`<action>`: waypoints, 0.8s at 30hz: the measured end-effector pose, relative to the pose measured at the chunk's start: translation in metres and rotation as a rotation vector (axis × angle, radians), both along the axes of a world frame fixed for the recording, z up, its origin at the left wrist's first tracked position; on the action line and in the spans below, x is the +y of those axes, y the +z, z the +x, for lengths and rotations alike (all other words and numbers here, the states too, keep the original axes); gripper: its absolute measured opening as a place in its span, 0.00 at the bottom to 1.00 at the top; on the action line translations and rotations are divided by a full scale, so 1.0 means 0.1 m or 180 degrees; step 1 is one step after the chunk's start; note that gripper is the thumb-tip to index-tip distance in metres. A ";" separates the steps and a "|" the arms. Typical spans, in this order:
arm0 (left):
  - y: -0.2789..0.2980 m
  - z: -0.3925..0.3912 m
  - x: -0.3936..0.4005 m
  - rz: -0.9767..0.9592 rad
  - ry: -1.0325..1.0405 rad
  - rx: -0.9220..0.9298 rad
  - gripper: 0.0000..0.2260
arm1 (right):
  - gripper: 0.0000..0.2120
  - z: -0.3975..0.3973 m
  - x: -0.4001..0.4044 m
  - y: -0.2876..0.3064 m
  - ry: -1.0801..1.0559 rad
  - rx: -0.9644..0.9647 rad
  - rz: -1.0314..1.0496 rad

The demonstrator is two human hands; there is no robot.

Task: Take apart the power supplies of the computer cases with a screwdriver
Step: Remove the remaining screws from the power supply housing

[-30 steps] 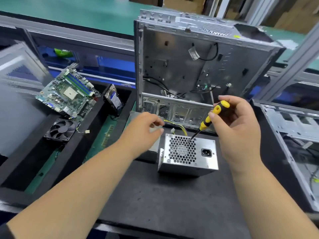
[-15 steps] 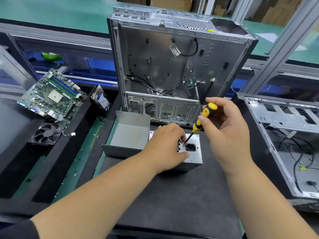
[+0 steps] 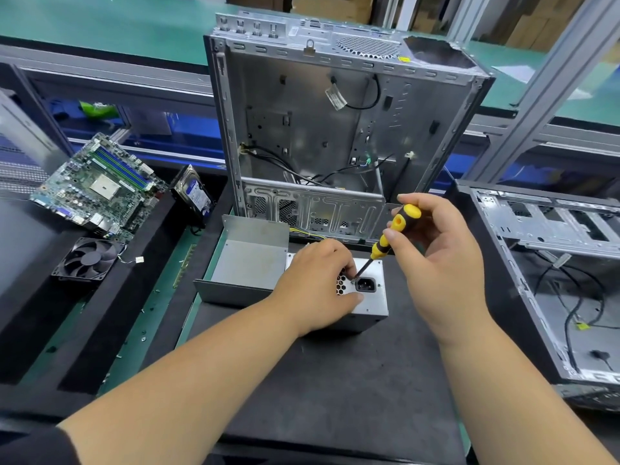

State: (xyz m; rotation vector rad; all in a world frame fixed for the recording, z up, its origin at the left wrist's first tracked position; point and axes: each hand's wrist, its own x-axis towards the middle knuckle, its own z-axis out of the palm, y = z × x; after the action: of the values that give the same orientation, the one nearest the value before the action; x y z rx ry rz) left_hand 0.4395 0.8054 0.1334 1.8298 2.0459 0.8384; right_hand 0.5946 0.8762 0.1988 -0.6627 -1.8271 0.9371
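While left hand (image 3: 318, 283) steadies power supply (image 3: 372, 297); right grip (image 3: 432, 250) tight round screwdriver (image 3: 391, 238)

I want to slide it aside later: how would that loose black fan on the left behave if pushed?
The fan lies flat on the black mat, so it would probably slide, not roll or tip. Its plastic frame looks stiff and likely light. Its thin wire is floppy and would probably trail behind or snag.
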 end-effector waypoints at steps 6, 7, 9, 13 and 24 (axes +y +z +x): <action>-0.01 -0.01 0.00 -0.0009 0.0053 -0.0016 0.12 | 0.19 0.03 -0.01 -0.01 0.0000 -0.0071 0.0011; -0.01 -0.01 -0.01 -0.0009 0.0055 -0.0019 0.12 | 0.19 0.03 -0.01 -0.01 0.0034 -0.0087 0.0023; -0.01 0.00 0.00 -0.0012 0.0044 -0.0008 0.12 | 0.19 0.03 0.00 0.00 0.0182 -0.0138 0.0040; -0.01 0.00 0.00 -0.0008 0.0027 0.0002 0.12 | 0.19 0.02 -0.01 0.05 0.0503 -0.0435 0.0231; -0.02 0.00 0.01 0.0037 -0.0008 -0.0020 0.12 | 0.18 0.01 0.00 0.12 0.0252 -0.0659 0.0809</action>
State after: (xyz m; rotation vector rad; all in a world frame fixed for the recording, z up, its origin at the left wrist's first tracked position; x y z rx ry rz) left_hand 0.4395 0.8063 0.1313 1.8331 2.0390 0.8561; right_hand 0.5952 0.8767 0.2108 -0.5474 -2.1261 0.6897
